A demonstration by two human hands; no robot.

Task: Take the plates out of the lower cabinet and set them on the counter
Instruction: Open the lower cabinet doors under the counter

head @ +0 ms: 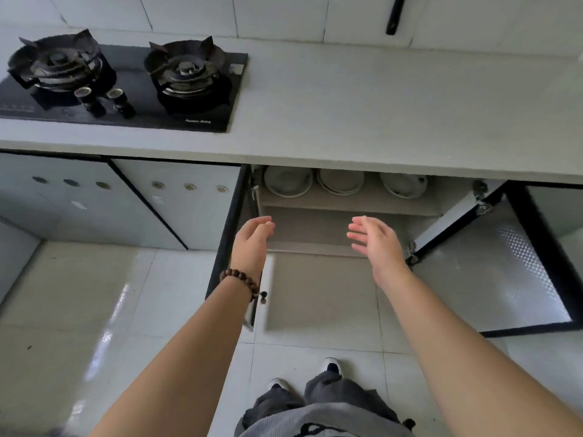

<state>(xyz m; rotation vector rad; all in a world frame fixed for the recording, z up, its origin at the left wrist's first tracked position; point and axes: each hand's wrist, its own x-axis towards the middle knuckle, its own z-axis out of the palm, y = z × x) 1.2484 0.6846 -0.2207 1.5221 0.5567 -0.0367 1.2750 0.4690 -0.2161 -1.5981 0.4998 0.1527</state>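
The lower cabinet (347,203) stands open under the grey counter (378,115). On its upper shelf sit three stacks of white plates and bowls: a left stack (287,182), a middle stack (340,181) and a right stack (402,183), partly hidden by the counter's edge. My left hand (252,239) and my right hand (377,241) reach out side by side in front of the cabinet's lower shelf, palms facing each other, fingers relaxed. Neither hand touches anything.
A black two-burner gas hob (126,80) sits at the counter's left. The cabinet's left door (232,234) and right door (492,263) swing out over the tiled floor. My feet (328,367) stand just in front of the opening.
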